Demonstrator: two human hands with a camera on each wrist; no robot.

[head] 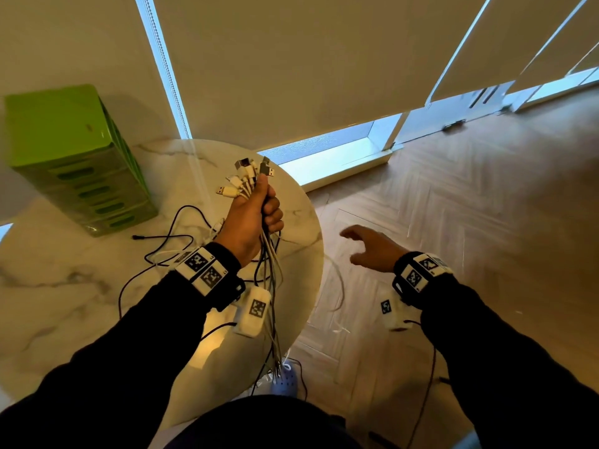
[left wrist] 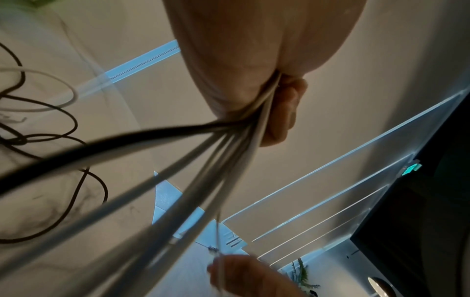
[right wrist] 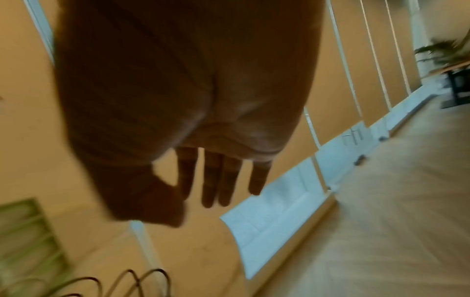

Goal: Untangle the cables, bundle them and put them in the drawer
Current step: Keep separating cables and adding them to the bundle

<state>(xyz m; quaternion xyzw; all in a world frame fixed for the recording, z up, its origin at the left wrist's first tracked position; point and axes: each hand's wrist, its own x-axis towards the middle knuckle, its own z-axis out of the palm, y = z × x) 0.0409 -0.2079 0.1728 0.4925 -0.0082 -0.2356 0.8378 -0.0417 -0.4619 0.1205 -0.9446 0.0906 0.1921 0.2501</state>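
Observation:
My left hand [head: 259,212] grips a bunch of white and dark cables [head: 270,270] upright above the round marble table [head: 64,303]. Their USB plugs [head: 246,176] fan out above my fist, and the loose lengths hang past the table edge toward the floor. In the left wrist view the same cables [left wrist: 203,160] run out from under my curled fingers [left wrist: 282,112]. My right hand [head: 369,247] hovers over the floor to the right of the table, fingers [right wrist: 218,180] straight and spread, holding nothing. More black and white cables [head: 168,244] lie looped on the table.
A green set of drawers [head: 74,157] stands at the table's far left, all drawers closed. Blinds and a low window [head: 324,153] lie behind. A wooden herringbone floor [head: 453,205] spreads to the right. A pale blue shoe [head: 285,380] shows below the table edge.

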